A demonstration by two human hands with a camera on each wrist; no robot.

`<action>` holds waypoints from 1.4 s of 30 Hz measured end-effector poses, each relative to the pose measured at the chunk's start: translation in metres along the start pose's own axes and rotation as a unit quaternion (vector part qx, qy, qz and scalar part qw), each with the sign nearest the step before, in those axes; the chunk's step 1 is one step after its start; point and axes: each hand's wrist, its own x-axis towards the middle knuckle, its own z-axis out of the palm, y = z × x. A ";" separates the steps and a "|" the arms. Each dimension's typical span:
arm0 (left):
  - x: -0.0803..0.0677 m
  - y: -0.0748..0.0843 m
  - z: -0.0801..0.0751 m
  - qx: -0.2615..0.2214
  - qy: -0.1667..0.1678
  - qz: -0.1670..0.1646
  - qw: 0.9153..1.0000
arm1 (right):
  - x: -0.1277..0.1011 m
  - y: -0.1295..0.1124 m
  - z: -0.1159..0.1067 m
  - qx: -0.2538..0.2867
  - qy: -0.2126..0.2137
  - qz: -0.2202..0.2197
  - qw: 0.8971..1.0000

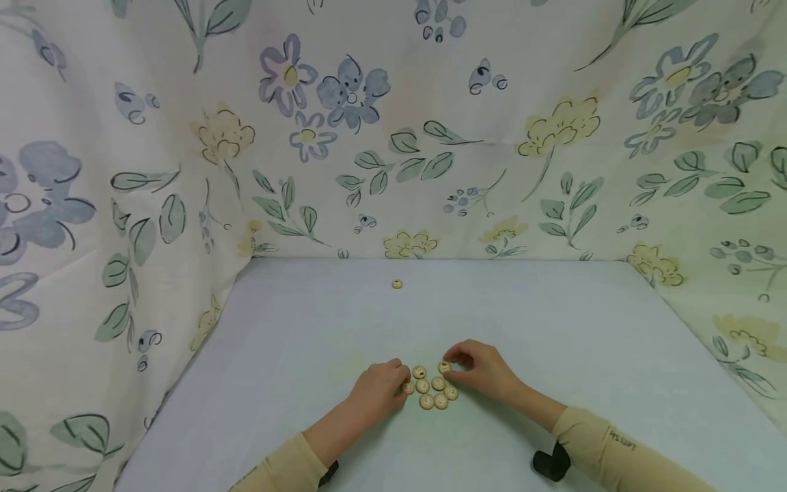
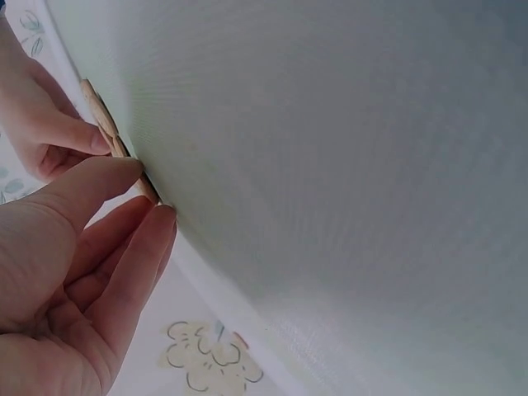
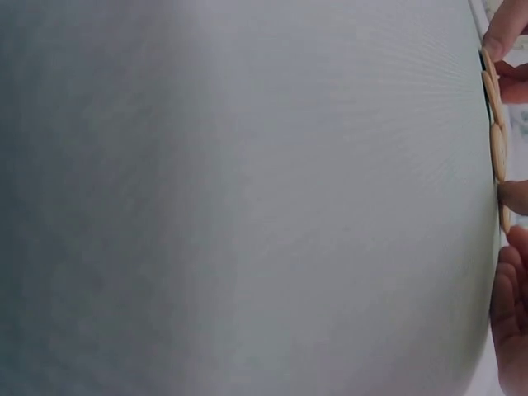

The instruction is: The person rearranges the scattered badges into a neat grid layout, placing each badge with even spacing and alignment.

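Several small round wooden buttons [image 1: 422, 386] with dark marks lie flat in a close cluster on the pale table. On the cluster's left side, my left hand [image 1: 381, 388] pinches one button [image 1: 408, 388] between thumb and fingers. My right hand [image 1: 486, 370] grips another button [image 1: 445, 367] at the far right of the group. In the left wrist view, the thumb and fingertips of the left hand [image 2: 91, 256] close on a button's edge, which is partly hidden. The right wrist view catches the right hand [image 3: 510, 309] at its edge, with buttons [image 3: 497, 153] beside it.
A single button [image 1: 397, 283] lies apart near the table's back edge. Floral cloth [image 1: 381, 164] hangs behind and along both sides of the white table [image 1: 295, 328]. A black piece [image 1: 551, 463] shows below the right sleeve [image 1: 621, 444].
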 end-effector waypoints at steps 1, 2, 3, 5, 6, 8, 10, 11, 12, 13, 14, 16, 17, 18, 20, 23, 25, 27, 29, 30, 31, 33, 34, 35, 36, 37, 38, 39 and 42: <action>0.000 0.000 0.000 -0.001 -0.001 -0.001 1.000 | 0.000 0.000 0.000 -0.002 -0.001 0.000 1.000; 0.000 0.000 -0.001 -0.002 -0.003 -0.002 1.000 | 0.000 0.000 0.000 -0.004 -0.001 0.000 1.000; 0.000 0.001 -0.001 -0.004 -0.006 -0.004 1.000 | 0.000 0.000 0.000 -0.006 -0.001 0.000 1.000; 0.000 0.002 -0.002 -0.006 -0.013 -0.009 1.000 | 0.000 0.001 0.000 -0.012 0.000 -0.001 1.000; 0.000 0.002 -0.002 -0.008 -0.015 -0.009 1.000 | 0.000 0.001 0.000 -0.016 0.002 -0.001 1.000; 0.000 0.003 -0.002 -0.010 -0.020 -0.011 1.000 | -0.001 0.002 0.000 -0.021 0.008 -0.005 1.000; 0.001 0.003 -0.002 -0.007 -0.020 -0.010 1.000 | -0.001 0.003 0.001 -0.026 0.015 -0.011 0.999; 0.001 0.003 -0.001 -0.006 -0.018 -0.009 1.000 | -0.001 0.003 0.001 -0.027 0.019 -0.016 0.999; 0.001 0.003 -0.001 -0.007 -0.014 -0.007 1.000 | -0.001 0.004 0.002 -0.029 0.022 -0.022 0.999; 0.001 0.003 -0.001 -0.004 -0.013 -0.007 1.000 | 0.000 0.004 0.002 -0.031 0.024 -0.027 0.999; 0.000 0.002 -0.001 -0.003 -0.009 -0.006 1.000 | 0.000 0.004 0.002 -0.034 0.027 -0.034 0.999; 0.000 0.002 -0.002 -0.002 -0.003 -0.005 1.000 | 0.001 0.004 0.002 -0.036 0.029 -0.042 0.998; 0.000 0.002 -0.002 -0.001 -0.001 -0.005 1.000 | 0.002 0.003 0.002 -0.037 0.030 -0.046 0.998; 0.000 0.002 -0.002 0.000 0.000 -0.005 1.000 | 0.002 0.003 0.002 -0.038 0.031 -0.047 0.998; 0.000 0.002 -0.003 0.001 0.001 -0.006 1.000 | 0.003 0.002 0.001 -0.038 0.031 -0.048 0.998; 0.000 0.001 -0.003 0.001 0.001 -0.006 1.000 | 0.004 0.001 0.001 -0.039 0.030 -0.044 0.998; 0.000 0.000 -0.002 -0.001 0.001 -0.006 1.000 | 0.004 0.001 0.001 -0.037 0.029 -0.039 0.998; 0.000 0.000 -0.002 -0.005 0.001 -0.007 1.000 | 0.005 0.000 0.001 -0.034 0.027 -0.035 0.998; 0.000 0.000 -0.003 -0.010 0.000 -0.008 1.000 | 0.004 0.001 0.001 -0.032 0.026 -0.035 0.999; 0.000 0.000 -0.003 -0.012 -0.001 -0.009 1.000 | 0.004 0.001 0.000 -0.030 0.025 -0.034 0.999; 0.000 0.000 -0.003 -0.015 -0.003 -0.010 1.000 | 0.004 0.001 0.000 -0.029 0.025 -0.034 0.999; 0.000 0.000 -0.004 -0.020 -0.008 -0.014 1.000 | 0.005 0.002 -0.001 -0.028 0.026 -0.028 0.999; 0.000 0.000 -0.004 -0.024 -0.011 -0.016 1.000 | 0.005 0.002 -0.001 -0.031 0.026 -0.025 0.999; 0.000 0.000 -0.004 -0.028 -0.015 -0.019 0.999 | 0.006 0.003 -0.002 -0.031 0.026 -0.020 0.999; 0.000 0.000 -0.004 -0.031 -0.018 -0.021 0.999 | 0.007 0.004 -0.002 -0.031 0.027 -0.015 0.999; 0.000 -0.001 -0.004 -0.035 -0.021 -0.023 0.999 | 0.009 0.004 -0.003 -0.031 0.029 -0.012 0.999; 0.000 -0.001 -0.005 -0.038 -0.023 -0.025 0.999 | 0.011 0.005 -0.004 -0.033 0.029 -0.008 0.999; 0.000 -0.001 -0.005 -0.040 -0.024 -0.027 0.999 | 0.013 0.006 -0.005 -0.033 0.030 -0.005 0.999; 0.000 -0.001 -0.004 -0.041 -0.027 -0.030 0.998 | 0.021 0.009 -0.009 -0.036 0.034 0.005 0.999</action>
